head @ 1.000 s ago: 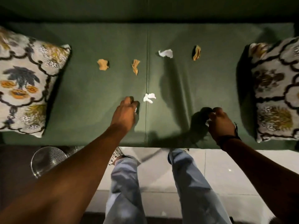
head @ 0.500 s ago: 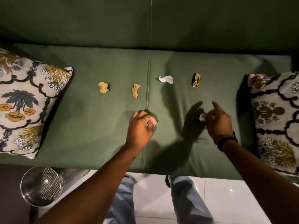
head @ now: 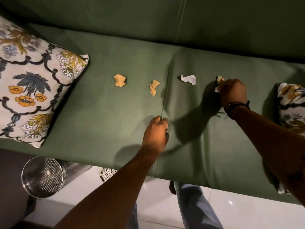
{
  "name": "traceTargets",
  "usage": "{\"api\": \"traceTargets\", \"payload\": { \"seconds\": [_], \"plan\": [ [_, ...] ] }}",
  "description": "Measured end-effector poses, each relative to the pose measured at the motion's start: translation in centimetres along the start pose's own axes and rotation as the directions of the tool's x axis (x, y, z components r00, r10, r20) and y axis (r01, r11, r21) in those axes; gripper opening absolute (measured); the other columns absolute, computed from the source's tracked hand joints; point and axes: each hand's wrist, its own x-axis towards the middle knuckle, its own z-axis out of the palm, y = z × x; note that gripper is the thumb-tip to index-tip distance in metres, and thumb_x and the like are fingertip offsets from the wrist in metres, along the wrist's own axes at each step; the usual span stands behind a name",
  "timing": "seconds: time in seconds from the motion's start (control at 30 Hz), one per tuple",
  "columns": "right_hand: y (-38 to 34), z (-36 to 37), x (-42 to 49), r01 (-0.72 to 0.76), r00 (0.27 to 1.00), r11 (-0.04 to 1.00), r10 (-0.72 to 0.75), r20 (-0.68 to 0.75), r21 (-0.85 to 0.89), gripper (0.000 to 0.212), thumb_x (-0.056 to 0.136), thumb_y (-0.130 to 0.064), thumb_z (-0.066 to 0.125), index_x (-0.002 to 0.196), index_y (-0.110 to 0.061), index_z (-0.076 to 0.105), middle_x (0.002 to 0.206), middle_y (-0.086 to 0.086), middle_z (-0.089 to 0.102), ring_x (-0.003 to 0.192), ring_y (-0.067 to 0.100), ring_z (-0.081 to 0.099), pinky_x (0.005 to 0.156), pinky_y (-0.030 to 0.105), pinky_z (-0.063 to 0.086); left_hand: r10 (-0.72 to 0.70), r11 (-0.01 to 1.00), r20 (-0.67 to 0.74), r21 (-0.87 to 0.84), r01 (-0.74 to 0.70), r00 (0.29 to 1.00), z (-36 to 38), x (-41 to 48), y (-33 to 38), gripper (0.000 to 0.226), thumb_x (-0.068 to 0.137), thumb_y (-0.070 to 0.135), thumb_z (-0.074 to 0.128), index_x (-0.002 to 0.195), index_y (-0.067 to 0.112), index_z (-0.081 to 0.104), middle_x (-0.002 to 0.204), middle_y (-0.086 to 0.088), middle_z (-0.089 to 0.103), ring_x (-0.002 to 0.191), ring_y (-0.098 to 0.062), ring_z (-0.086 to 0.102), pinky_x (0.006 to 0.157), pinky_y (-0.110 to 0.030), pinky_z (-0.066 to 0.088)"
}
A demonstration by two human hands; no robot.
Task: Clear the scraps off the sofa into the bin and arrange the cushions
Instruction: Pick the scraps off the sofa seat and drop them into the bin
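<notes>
Only digits 9 and 7 legible, numbered paper (head: pixel 108 174) under sofa (head: pixel 99 113).

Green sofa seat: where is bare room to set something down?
Bare: the near-left seat between the floral cushion, the tan scraps and the left hand. Crowded: the scrap row, from the white paper scrap to the right hand.
</notes>
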Motion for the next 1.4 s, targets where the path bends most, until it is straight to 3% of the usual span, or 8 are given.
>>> {"api": "traceTargets", "payload": {
  "seconds": [0.23, 0.43, 0.6, 0.73, 0.83, 0.93, 1.07, 1.4],
  "plan": [
    [-0.6, -0.5, -0.4, -0.188, 0.981, 0.914, 0.194, 0.02, 0.36, 0.032, 0.09, -0.033, 0.057, 0.119, -0.021, 0.048, 0.092, -0.006, 0.059, 0.085, 0.017, 0.063, 0.061, 0.032, 0.053, -0.058, 0.956, -0.263, -0.293, -0.023, 0.963, -1.9, -4.9, -5.6, 0.013, 0.089, 0.006, 0.052, 0.089, 0.003, 0.065, 0.096, -0.016, 0.064, 0.089, -0.028, 0.06, 0.085, -0.032, 0.049],
    [-0.4, 0.2, 0.6, -0.231, 0.973, 0.957, 0.227, 0.042, 0.177, 0.026, 0.078, -0.007, 0.069, 0.06, -0.021, 0.056, 0.078, 0.013, 0.063, 0.078, 0.031, 0.064, 0.071, 0.046, 0.059, -0.292, 0.857, -0.329, -0.508, 0.093, 0.898, -3.1, -9.6, -11.9, 0.01, 0.079, 0.0, 0.054, 0.073, 0.002, 0.062, 0.083, -0.013, 0.066, 0.081, -0.025, 0.064, 0.08, -0.038, 0.052],
    [-4.7, 1.4, -6.3, -0.266, 0.963, 0.915, 0.264, 0.049, 0.304, 0.025, 0.082, -0.004, 0.058, 0.065, -0.024, 0.055, 0.067, 0.003, 0.058, 0.045, 0.001, 0.059, 0.04, 0.016, 0.05, -0.622, 0.547, -0.21, -0.806, 0.227, 0.754, -4.8, -11.8, -14.3, 0.015, 0.083, -0.015, 0.06, 0.077, -0.001, 0.064, 0.091, -0.021, 0.072, 0.087, -0.035, 0.069, 0.087, -0.047, 0.056],
    [-12.8, 6.9, -20.0, 0.029, 0.997, 0.946, -0.05, 0.057, 0.322, 0.014, 0.083, 0.0, 0.054, 0.076, 0.007, 0.064, 0.072, 0.022, 0.064, 0.063, 0.003, 0.062, 0.066, 0.015, 0.047, -0.822, 0.317, -0.144, -0.92, 0.232, 0.551, -7.0, -14.7, -17.7, 0.018, 0.087, -0.009, 0.063, 0.076, 0.005, 0.066, 0.076, -0.009, 0.07, 0.066, -0.006, 0.067, 0.071, -0.021, 0.056],
    [-18.8, 12.7, -30.6, 0.077, 0.929, 0.916, -0.209, 0.305, 0.393, 0.013, 0.083, 0.0, 0.06, 0.077, -0.011, 0.061, 0.077, 0.007, 0.059, 0.08, 0.024, 0.065, 0.084, 0.038, 0.055, -0.901, 0.219, -0.098, -0.943, 0.25, 0.422, -7.1, -18.4, -22.8, 0.014, 0.086, -0.009, 0.065, 0.076, 0.001, 0.066, 0.075, -0.01, 0.068, 0.057, 0.01, 0.061, 0.062, -0.004, 0.046],
    [-25.5, 20.3, -38.1, 0.0, 0.766, 0.947, -0.206, 0.608, 0.321, 0.029, 0.084, -0.005, 0.063, 0.073, -0.031, 0.059, 0.086, 0.007, 0.063, 0.084, 0.03, 0.065, 0.079, 0.04, 0.057, -0.951, 0.121, -0.072, -0.981, 0.151, 0.3, -7.0, -21.9, -29.8, 0.027, 0.082, -0.019, 0.062, 0.071, 0.006, 0.062, 0.071, -0.01, 0.064, 0.058, 0.002, 0.06, 0.066, -0.018, 0.052],
    [-33.1, 31.2, -43.9, 0.279, 0.595, 0.911, -0.412, 0.69, 0.304, 0.021, 0.085, -0.024, 0.066, 0.074, -0.007, 0.064, 0.087, 0.018, 0.067, 0.082, 0.029, 0.061, 0.077, 0.039, 0.051, -0.993, 0.029, -0.007, -0.982, 0.184, 0.116, -6.6, -24.4, -40.1, 0.033, 0.079, -0.016, 0.067, 0.068, 0.015, 0.059, 0.083, -0.018, 0.065, 0.081, -0.026, 0.063, 0.093, -0.052, 0.055],
    [-35.7, 34.3, -43.6, 0.416, 0.577, 0.877, -0.46, 0.675, 0.241, 0.021, 0.093, -0.015, 0.047, 0.098, -0.006, 0.065, 0.104, 0.02, 0.07, 0.101, 0.039, 0.061, 0.085, 0.043, 0.05, -0.963, 0.116, 0.041, -0.827, 0.549, 0.265, -6.7, -24.4, -43.6, 0.014, 0.09, 0.002, 0.057, 0.093, 0.006, 0.07, 0.094, -0.011, 0.069, 0.091, -0.02, 0.062, 0.088, -0.03, 0.049]
  ]
}}
